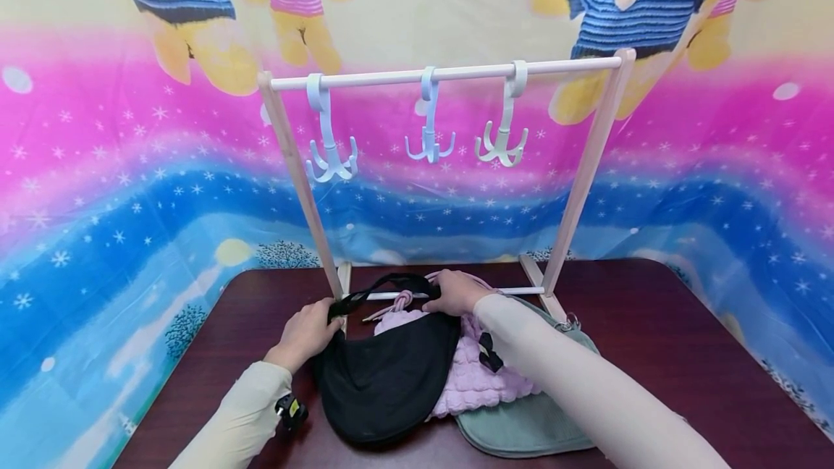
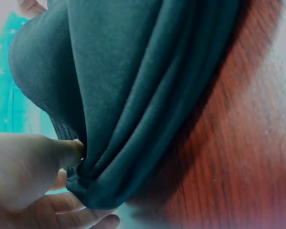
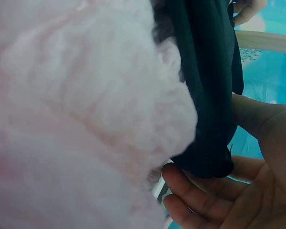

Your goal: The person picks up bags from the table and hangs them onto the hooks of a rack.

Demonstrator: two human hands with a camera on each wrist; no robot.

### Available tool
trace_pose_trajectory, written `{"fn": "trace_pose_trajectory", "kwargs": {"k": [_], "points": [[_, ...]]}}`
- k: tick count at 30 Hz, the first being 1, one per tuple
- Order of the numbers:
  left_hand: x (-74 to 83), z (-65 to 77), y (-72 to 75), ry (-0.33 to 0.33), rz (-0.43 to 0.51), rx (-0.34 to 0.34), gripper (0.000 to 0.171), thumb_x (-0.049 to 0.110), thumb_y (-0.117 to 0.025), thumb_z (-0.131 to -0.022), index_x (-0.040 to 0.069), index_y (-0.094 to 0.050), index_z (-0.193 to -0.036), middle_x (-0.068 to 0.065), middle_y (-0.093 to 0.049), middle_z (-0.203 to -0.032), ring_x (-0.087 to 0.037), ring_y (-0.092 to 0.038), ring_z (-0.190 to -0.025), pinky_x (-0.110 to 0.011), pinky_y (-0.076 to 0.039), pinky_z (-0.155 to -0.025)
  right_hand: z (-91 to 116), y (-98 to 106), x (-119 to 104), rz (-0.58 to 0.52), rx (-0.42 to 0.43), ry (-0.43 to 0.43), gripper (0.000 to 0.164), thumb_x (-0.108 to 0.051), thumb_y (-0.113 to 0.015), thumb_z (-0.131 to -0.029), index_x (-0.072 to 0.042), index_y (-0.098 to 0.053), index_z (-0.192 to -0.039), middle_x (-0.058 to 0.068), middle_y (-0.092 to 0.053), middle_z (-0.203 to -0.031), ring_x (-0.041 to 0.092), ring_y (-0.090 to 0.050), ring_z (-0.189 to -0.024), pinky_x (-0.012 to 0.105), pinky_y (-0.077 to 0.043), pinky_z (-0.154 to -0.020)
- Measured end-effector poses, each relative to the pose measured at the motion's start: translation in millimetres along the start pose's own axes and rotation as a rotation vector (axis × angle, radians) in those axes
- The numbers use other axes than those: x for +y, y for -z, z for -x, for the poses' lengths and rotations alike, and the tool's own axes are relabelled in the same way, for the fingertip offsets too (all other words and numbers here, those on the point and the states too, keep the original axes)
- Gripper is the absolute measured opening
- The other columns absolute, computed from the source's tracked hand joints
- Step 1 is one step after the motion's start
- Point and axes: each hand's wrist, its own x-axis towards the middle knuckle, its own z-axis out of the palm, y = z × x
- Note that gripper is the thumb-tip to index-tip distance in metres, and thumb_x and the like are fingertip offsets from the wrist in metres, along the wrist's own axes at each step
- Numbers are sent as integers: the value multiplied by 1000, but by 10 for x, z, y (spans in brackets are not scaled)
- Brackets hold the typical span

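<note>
A black shoulder bag [image 1: 387, 382] lies at the front of the table, with its strap looped up behind it. My left hand [image 1: 309, 333] pinches the bag's left top corner, where the strap begins; the left wrist view shows the thumb [image 2: 69, 151] pressed on the gathered cloth. At the opposite top corner my right hand [image 1: 459, 293] grips the black cloth, the fingers [image 3: 200, 193] curled under it in the right wrist view. Partly beneath the black bag is a puffy pink bag [image 1: 485, 371] with a knotted cord strap [image 1: 404, 300]. Under both sits a grey-green bag [image 1: 528, 425].
Behind the bags stands a wooden rack [image 1: 586, 187] with a white top rail [image 1: 378, 79]. Three pronged hangers hang from it: a left one [image 1: 331, 158], a middle one [image 1: 430, 143] and a right one [image 1: 504, 147]. A printed cloth backdrop [image 1: 417, 223] borders the dark red table [image 1: 677, 353].
</note>
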Motion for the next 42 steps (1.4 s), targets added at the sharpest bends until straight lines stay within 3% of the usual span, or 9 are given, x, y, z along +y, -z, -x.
{"fn": "trace_pose_trajectory", "kwargs": {"k": [10,23,36,42], "points": [[-24,-17,-24,-10,13,20,36,18,-69,-95,1,-64,-126,-19,-72,-113,-34,-70,-95,-52,-55,-81,15,-13,-1,1,20,0,46,-22,-71,-95,2,-62,-134,20,-65,-135,33,-62,-124,45,-49,-103],[-26,-14,-8,-12,24,32,19,16,-68,-95,5,-68,-110,-15,-73,-99,-27,-68,-80,-48,-53,-71,17,-20,-5,-12,24,6,41,-17,-68,-97,1,-62,-134,20,-64,-136,34,-61,-127,47,-48,-107],[-29,-30,8,-10,4,51,17,17,-62,-101,5,-69,-110,-14,-74,-99,-29,-70,-82,-50,-54,-71,12,-4,-5,-20,27,-4,39,-16,-62,-101,1,-61,-137,19,-65,-134,22,-65,-98,39,-50,-89],[-35,-35,7,-10,11,47,13,18,-61,-101,7,-68,-104,-11,-73,-92,-25,-67,-74,-46,-51,-65,3,-28,2,-28,40,-12,37,-14,-62,-101,2,-61,-134,21,-63,-136,29,-65,-116,42,-51,-97]]}}
